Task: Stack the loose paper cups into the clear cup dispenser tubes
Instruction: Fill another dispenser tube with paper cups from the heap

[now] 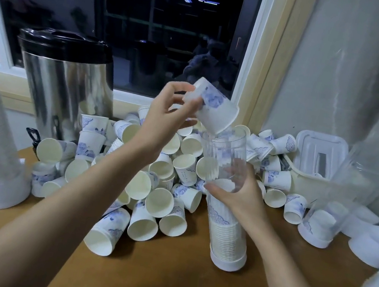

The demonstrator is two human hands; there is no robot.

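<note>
The left hand point(165, 114) holds one paper cup point(213, 108) just above the open top of the clear dispenser tube point(228, 147). Its grip is closed on the cup near the closed bottom, with the thumb on one side and the fingers on the other. The cup is tilted, with its mouth pointing down toward the tube. The right hand point(239, 196) has its grip wrapped around the middle of the tube and keeps it upright on the brown wooden surface point(162, 275). I judge that the cup is very light and has thin walls, so it will dent if it is squeezed hard. The best place to hold it is near the stiff bottom, as it is held now, which leaves the rolled rim free to enter the tube. The cup is white paper with a blue print outside and a cream colour inside, and its shape is a short cone. The tube is hard transparent plastic with fine ribs, probably smooth and a little slippery. It stands in a round white base point(227, 261). A stack point(225, 238) of nested cups fills its lower part. Many loose cups point(152, 182) lie in a heap behind and to the left of the tube.
</note>
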